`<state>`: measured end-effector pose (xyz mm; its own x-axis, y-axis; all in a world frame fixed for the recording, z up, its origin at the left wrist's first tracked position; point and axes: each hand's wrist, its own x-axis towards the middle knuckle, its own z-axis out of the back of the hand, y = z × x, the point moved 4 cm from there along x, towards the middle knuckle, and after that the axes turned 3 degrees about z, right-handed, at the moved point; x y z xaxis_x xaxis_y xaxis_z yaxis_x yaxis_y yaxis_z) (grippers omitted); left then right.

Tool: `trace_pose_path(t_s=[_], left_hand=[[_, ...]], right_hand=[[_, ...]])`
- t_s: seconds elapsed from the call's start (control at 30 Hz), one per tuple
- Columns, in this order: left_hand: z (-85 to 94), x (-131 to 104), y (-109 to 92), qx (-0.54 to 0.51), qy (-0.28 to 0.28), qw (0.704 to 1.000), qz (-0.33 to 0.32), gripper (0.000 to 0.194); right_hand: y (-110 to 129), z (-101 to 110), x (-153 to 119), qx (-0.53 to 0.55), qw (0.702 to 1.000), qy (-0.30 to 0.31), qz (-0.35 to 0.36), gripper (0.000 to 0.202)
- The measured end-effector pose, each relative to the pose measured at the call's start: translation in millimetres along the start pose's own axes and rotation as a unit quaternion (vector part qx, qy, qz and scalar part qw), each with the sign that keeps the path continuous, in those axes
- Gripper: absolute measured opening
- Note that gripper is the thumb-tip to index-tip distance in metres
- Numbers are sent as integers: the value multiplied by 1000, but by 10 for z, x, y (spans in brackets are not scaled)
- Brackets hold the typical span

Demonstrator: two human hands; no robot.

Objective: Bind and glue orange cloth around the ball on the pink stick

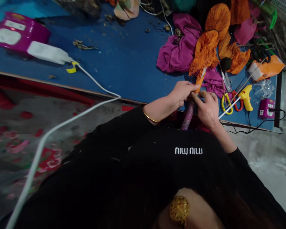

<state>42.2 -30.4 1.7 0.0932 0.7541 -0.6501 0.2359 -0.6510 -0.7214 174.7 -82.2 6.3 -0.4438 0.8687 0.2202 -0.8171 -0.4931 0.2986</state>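
**Rod [187,117] seemingly wrapped, fastening unclear**

Left hand [180,93] and right hand [208,108] pinch the narrow end of the orange cloth [206,47] by the table [133,57] edge, above the rod. Farther up, it bunches loosely. Blur hides any fastening.

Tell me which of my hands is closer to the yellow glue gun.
Your right. The right hand is left of the glue gun, with scissors between them; the left hand is farther left, pinching the orange cloth.
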Motion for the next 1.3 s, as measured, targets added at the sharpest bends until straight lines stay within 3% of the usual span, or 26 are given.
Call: trace_pose_path(t_s=[0.1, 0.2, 0.33, 0.5, 0.7, 0.83, 0.97, 1.07, 1.2, 1.3], left_hand=[[8, 9, 11, -22, 22, 999, 16, 32], [10, -3, 40, -35, 40, 998, 20, 26], [24, -56, 67, -40, 31, 999, -6, 25], [44, -114, 111, -56, 43, 997, -38, 27], [91, -167, 144, -98, 98, 989, -55, 15], [121, -233, 196, -96, 151, 984, -19, 11], [127, -307, 266, -102, 184, 978, 5, 22], [165, -335, 302, -98, 181, 978, 13, 37], [308, -316, 256, 39, 191, 981, -14, 57], [437, -267, 79, 185, 151, 963, -123, 64]], right_hand=[[-77, 58, -76, 147, 979, -124, -62, 35], [-226, -22, -71, 356, 887, -210, -204, 32], [-217, -225, 177, 555, 775, -132, -272, 47], [-89, -245, 411, 624, 718, -101, -293, 55], [-43, -148, 448, 633, 711, -117, -284, 52], [-33, -103, 419, 635, 715, -103, -275, 49], [22, -60, 361, 640, 714, -89, -270, 46], [84, -25, 324, 633, 729, -87, -244, 41], [130, -4, 275, 593, 768, -112, -215, 35], [146, 3, 233, 541, 803, -128, -217, 30]])
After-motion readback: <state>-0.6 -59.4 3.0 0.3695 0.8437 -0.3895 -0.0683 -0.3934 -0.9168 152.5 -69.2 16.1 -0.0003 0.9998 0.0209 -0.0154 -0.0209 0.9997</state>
